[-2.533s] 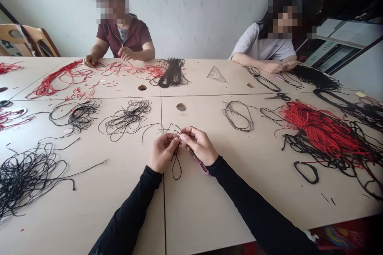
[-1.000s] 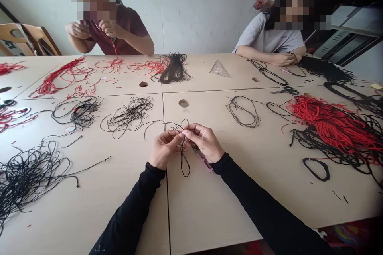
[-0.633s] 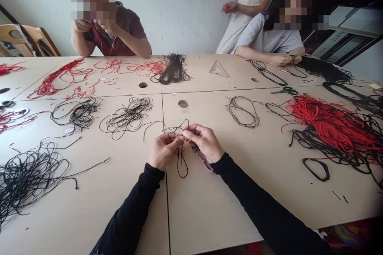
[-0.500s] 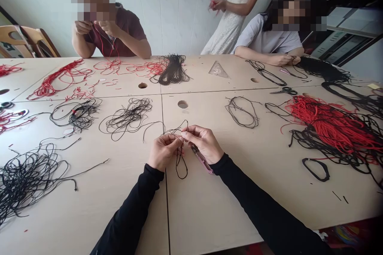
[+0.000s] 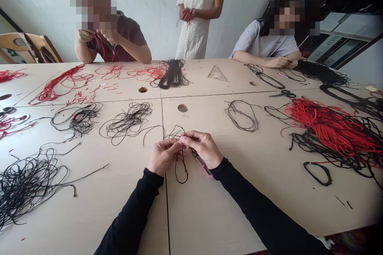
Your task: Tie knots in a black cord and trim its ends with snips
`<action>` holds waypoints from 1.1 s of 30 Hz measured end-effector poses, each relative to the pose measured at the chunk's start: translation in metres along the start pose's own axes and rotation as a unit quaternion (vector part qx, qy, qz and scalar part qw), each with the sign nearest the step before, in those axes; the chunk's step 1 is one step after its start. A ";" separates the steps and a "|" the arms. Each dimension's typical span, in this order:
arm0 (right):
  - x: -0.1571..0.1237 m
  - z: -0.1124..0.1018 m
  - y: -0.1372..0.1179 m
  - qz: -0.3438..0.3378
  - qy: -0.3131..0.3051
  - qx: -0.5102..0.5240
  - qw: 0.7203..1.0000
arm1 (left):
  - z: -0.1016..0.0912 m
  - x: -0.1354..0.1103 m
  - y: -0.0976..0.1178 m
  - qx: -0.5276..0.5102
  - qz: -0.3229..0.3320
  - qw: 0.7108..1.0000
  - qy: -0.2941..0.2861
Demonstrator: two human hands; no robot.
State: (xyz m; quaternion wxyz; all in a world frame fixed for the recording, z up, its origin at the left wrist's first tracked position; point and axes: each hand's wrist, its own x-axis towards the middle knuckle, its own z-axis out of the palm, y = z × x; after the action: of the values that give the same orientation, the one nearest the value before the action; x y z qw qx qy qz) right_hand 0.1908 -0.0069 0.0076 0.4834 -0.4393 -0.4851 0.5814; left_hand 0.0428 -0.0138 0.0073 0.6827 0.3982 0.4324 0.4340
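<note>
My left hand (image 5: 161,155) and my right hand (image 5: 202,148) meet at their fingertips over the middle of the light wooden table (image 5: 209,203). Both pinch a thin black cord (image 5: 180,167), which hangs below them in a loop and trails off to the left. A pink tool (image 5: 202,164) lies under my right palm, its handle sticking out toward my wrist. Both sleeves are black.
Black cord tangles (image 5: 128,117) (image 5: 26,181) lie left, a red and black heap (image 5: 329,127) right, a black loop (image 5: 241,114) and scissors (image 5: 281,94) beyond. Two people sit across; a third in a white dress (image 5: 199,12) stands behind the table.
The person in the white dress has walked in from the right to the middle behind the table. My hands have stayed together on the cord, working it slightly.
</note>
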 end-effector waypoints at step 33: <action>0.004 -0.004 0.002 0.008 -0.018 -0.051 0.998 | 0.000 0.002 0.001 -0.086 -0.034 0.995 0.021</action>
State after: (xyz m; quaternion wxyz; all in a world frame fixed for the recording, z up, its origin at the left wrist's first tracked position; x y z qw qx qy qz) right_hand 0.1938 -0.0029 0.0053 0.4466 -0.4568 -0.5194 0.5675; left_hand 0.0431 -0.0111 0.0081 0.7198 0.3140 0.4208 0.4540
